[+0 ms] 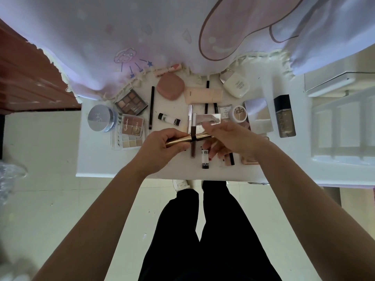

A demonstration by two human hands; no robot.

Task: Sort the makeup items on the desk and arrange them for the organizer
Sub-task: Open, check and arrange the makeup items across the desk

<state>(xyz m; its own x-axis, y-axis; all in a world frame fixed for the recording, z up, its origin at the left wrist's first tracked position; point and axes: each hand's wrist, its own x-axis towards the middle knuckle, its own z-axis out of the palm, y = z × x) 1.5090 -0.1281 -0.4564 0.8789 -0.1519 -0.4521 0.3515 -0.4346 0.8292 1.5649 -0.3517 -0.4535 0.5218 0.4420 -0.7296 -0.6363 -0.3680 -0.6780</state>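
Gripping the gold tube [200, 136] at centre frame, left hand [162, 148] and right hand [231, 138] risked a slip scattering the balm [205, 160] beneath.

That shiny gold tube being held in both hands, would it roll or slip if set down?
It would probably roll: the gold tube looks round and slim, the desk smooth. Its glossy finish suggests slipperiness. The left hand and right hand hold its ends without it bending, so likely stiff.
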